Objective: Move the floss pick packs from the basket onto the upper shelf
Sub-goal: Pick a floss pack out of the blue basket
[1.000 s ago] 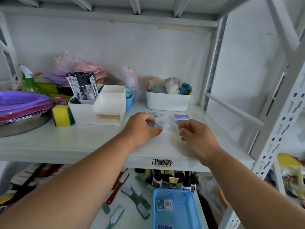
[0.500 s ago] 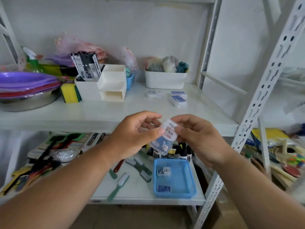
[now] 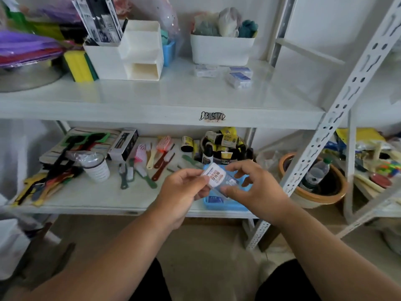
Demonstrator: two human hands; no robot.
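Both hands meet at the lower centre of the frame, in front of the lower shelf (image 3: 91,198), and share one floss pick pack (image 3: 215,176). The left hand (image 3: 181,193) pinches the pack's left edge between thumb and curled fingers; the right hand (image 3: 255,190) grips its right end, with thumb below and fingers curled over the top. The pack is a small clear case with a white and orange label facing the camera, tilted down to the right. It is held just above the blue basket (image 3: 225,204), which stands on the lower shelf directly behind the hands and is mostly hidden by them. One further pack with a blue label (image 3: 215,200) lies inside the basket near its front wall. On the upper shelf (image 3: 165,98), right of centre, three floss pick packs already lie: one pale pack (image 3: 205,70) in front of the white bin (image 3: 222,48), and two blue-labelled packs (image 3: 239,76) just beside it to the right, touching or overlapping each other. The white bin holds bath sponges. To its left stands a white tiered organizer (image 3: 130,55) with black and white packets upright in it, then a yellow and green sponge (image 3: 79,66) and a metal basin (image 3: 26,77) at the far left. The lower shelf at mid left carries brushes and combs (image 3: 152,161) and a clear ribbed cup (image 3: 95,166); dark bottles with yellow labels (image 3: 223,144) stand behind the basket.
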